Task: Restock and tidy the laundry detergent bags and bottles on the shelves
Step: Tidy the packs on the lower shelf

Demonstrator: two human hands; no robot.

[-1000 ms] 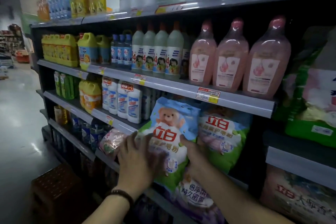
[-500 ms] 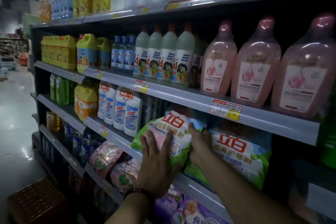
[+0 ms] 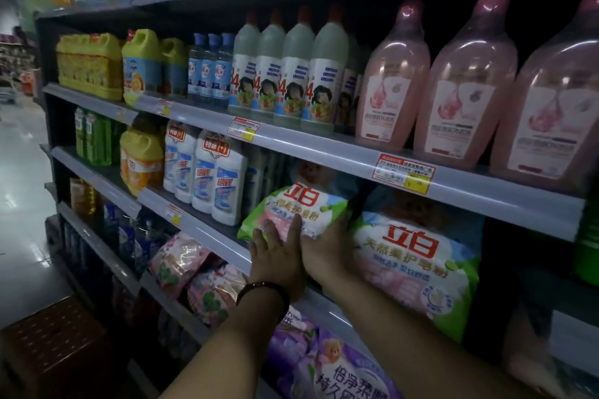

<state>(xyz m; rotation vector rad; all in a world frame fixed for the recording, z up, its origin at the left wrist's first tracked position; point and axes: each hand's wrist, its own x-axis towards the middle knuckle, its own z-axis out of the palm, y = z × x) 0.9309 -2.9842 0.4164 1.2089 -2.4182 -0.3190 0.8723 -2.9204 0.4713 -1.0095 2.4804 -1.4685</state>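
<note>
Centre of frame: both hands worked one green-and-white detergent bag (image 3: 293, 215) into the third shelf (image 3: 207, 230) down, just under the price-tag rail (image 3: 402, 172). The left hand (image 3: 278, 256) lay flat on the bag's lower front face, fingers spread, palm pressing rather than gripping. The right hand (image 3: 327, 249) cupped the bag's right lower corner, its fingers wrapped behind and mostly hidden. The bag stood tilted, top leaning back into the bay, bottom edge overhanging the shelf lip. It sat between the white bottles (image 3: 223, 181) at its left and a matching larger bag (image 3: 418, 266) at its right, touching or nearly touching the latter.

Judgement: the step was seating this bag upright and flush. The soft pouch would likely slump or fold if pushed only at the middle. Better to lift the base over the lip with the right hand, then press low with the left palm so the bottom slid back first. Watch the white bottles, since a sideways shove could tip them. Label should end facing out, level with its neighbour.

Lower frame: pink bags (image 3: 181, 261) and a purple bag (image 3: 327, 363) lay loose on the shelves below, not yet tidied.
</note>
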